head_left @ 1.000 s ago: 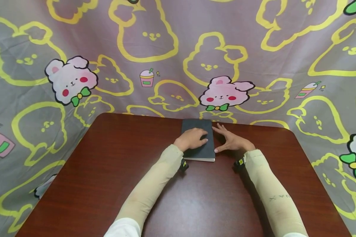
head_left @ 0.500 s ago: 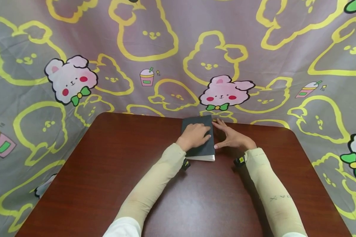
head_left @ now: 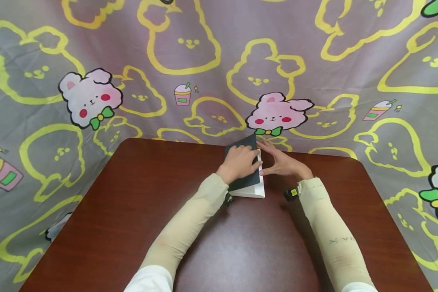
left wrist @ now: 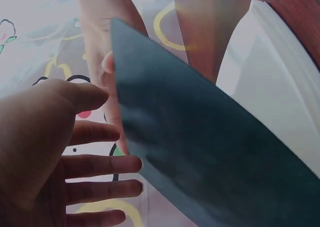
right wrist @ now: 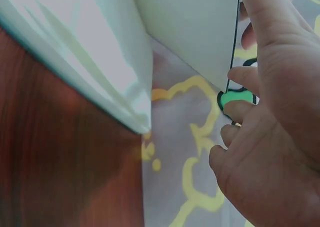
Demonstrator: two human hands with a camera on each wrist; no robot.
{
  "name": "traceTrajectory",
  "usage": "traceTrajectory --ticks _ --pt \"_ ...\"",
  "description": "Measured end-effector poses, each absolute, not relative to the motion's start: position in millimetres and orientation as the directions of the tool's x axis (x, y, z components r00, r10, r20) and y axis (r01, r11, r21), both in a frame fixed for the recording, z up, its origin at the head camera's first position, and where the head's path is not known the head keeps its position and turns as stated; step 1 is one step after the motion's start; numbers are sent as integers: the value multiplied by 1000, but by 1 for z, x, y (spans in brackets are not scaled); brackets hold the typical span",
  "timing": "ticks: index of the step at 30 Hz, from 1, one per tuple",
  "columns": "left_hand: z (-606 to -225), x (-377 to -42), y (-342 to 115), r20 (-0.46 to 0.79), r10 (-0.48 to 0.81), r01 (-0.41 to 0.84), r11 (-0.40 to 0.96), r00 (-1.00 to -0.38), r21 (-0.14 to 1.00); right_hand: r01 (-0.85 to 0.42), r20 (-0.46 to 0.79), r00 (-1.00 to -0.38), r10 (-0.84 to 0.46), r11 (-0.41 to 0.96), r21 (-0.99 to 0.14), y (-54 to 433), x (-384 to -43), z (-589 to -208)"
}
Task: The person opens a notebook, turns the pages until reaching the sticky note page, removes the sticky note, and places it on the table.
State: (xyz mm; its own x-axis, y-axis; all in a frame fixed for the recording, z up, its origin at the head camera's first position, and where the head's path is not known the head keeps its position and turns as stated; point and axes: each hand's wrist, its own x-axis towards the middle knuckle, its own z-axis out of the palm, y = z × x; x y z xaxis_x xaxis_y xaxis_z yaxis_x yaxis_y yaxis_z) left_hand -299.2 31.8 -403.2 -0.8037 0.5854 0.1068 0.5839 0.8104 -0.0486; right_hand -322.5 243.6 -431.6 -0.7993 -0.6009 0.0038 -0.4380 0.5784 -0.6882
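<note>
The dark notebook is set near the far edge of the table, its cover tilted up. The left hand and right hand are spread, nothing pinched, by the cover's free edge, which is best guided evenly, the pages left unbent.

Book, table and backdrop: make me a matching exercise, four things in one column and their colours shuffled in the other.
1. book cover
2. book pages
3. table
4. cloth backdrop

A. white
B. greyish, with yellow outlined figures
C. dark blue-grey
D. reddish brown

Right pairs: 1-C, 2-A, 3-D, 4-B.
</note>
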Motion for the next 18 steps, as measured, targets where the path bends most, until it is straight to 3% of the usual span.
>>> traceTrajectory --ticks 9,18 --pt "-394 -296 22 132 527 517 850 -839 -105 -495 64 -782 -620 556 -668 230 -328 -422" --pt "-377 -295 2 129 487 481 873 -864 -73 -541 110 -782 -614 580 -610 219 -324 -425"
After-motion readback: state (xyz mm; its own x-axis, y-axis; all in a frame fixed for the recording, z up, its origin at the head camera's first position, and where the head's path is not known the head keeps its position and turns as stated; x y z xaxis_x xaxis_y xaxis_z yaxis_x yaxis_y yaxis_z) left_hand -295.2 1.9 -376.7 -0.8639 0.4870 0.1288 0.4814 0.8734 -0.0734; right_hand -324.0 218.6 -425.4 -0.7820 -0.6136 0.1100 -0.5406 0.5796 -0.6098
